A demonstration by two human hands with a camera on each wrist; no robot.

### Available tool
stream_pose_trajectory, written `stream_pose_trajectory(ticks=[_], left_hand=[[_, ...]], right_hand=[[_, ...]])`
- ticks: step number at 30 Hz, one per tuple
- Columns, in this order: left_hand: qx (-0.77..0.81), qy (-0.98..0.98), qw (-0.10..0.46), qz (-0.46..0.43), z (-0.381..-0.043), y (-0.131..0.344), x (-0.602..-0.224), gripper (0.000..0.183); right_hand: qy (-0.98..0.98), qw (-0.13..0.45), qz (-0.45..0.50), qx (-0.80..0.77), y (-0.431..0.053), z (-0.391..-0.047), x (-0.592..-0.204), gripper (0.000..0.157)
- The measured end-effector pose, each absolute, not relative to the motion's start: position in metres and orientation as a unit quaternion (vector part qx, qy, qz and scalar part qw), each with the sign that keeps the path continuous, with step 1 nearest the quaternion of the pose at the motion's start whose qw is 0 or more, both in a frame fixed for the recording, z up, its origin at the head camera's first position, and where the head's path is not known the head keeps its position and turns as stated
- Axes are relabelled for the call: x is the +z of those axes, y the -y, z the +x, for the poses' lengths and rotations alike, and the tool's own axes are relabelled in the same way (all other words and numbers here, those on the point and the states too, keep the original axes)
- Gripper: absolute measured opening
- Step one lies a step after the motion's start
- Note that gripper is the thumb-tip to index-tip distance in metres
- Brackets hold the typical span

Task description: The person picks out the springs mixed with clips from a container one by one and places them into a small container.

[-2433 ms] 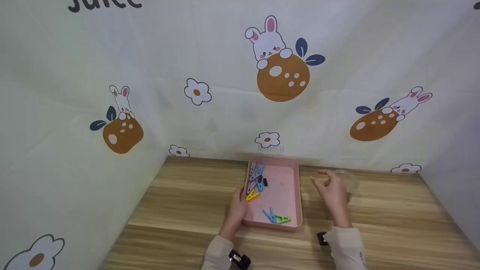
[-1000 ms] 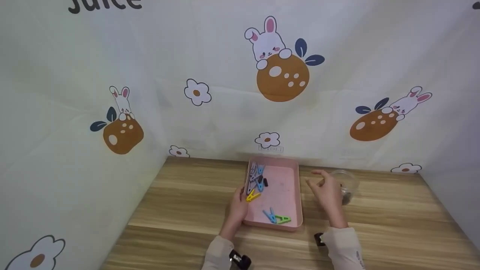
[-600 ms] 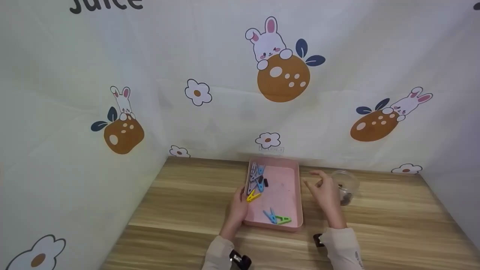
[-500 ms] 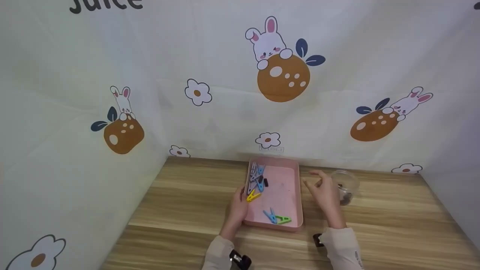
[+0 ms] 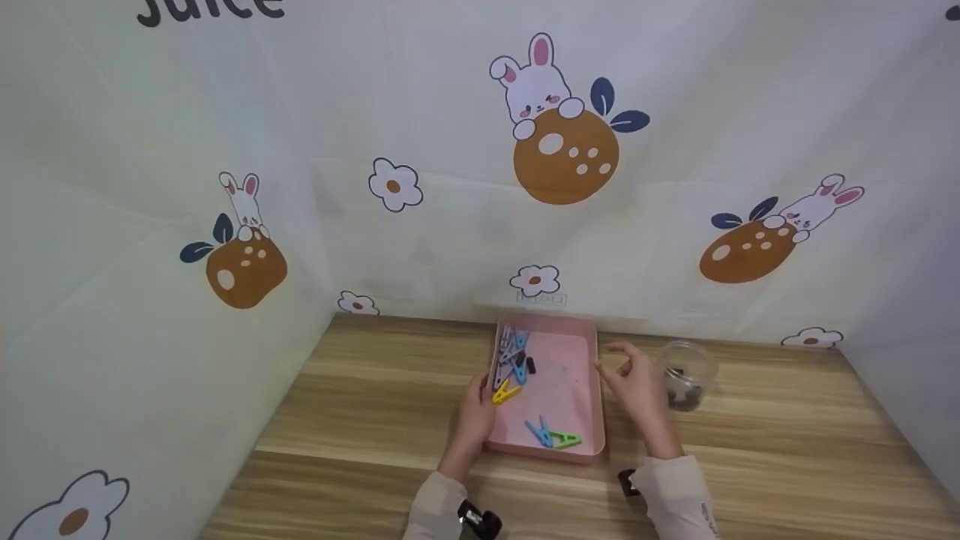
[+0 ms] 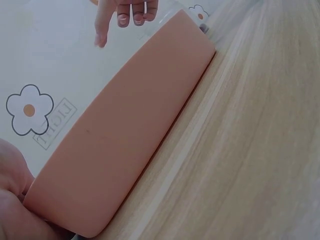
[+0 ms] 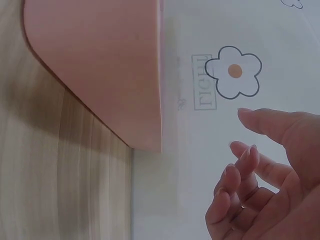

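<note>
A pink tray [image 5: 568, 390] stands lengthwise on the table. My left hand [image 5: 475, 409] grips its left side, with fingers at the wall and rim; part of that hand [image 6: 20, 200] shows at the tray's corner in the left wrist view. Along the tray's left wall lie several grey and blue clothespins [image 5: 513, 352] with small black pieces [image 5: 531, 365]. Below them is a yellow clothespin [image 5: 505, 391]. A blue clothespin [image 5: 540, 431] and a green clothespin [image 5: 565, 439] lie near the front. My right hand [image 5: 637, 386] hovers by the right rim, fingers loosely bent, holding nothing.
Right of my right hand stands a clear round tub [image 5: 688, 367] with dark pieces inside. The wood-grain table [image 5: 375, 405] ends at a pale curtain [image 5: 442, 247] printed with rabbits and flowers. A black wrist camera [image 5: 480, 519] sits on my left sleeve.
My right hand has moved left from in front of the clear tub to the tray's right rim, uncovering the tub. The left hand and the clothespins have stayed in place.
</note>
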State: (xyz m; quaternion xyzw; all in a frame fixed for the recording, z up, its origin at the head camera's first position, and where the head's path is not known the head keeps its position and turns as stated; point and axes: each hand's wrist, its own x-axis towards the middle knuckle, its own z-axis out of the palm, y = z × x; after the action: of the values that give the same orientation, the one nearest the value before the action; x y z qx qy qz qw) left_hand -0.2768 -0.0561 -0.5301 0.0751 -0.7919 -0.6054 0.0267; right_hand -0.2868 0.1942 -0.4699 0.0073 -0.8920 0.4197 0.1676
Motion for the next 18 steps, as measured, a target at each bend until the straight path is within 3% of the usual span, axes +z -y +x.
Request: stream_pose_trajectory(ticks=[18], left_hand=[[-0.603, 0.795, 0.042, 0.055, -0.2753, 0.0567, -0.5303, 0.039]], right_hand=[[0.890, 0.154, 0.021, 0.428, -0.1866, -0.2832, -0.4716, 0.033]])
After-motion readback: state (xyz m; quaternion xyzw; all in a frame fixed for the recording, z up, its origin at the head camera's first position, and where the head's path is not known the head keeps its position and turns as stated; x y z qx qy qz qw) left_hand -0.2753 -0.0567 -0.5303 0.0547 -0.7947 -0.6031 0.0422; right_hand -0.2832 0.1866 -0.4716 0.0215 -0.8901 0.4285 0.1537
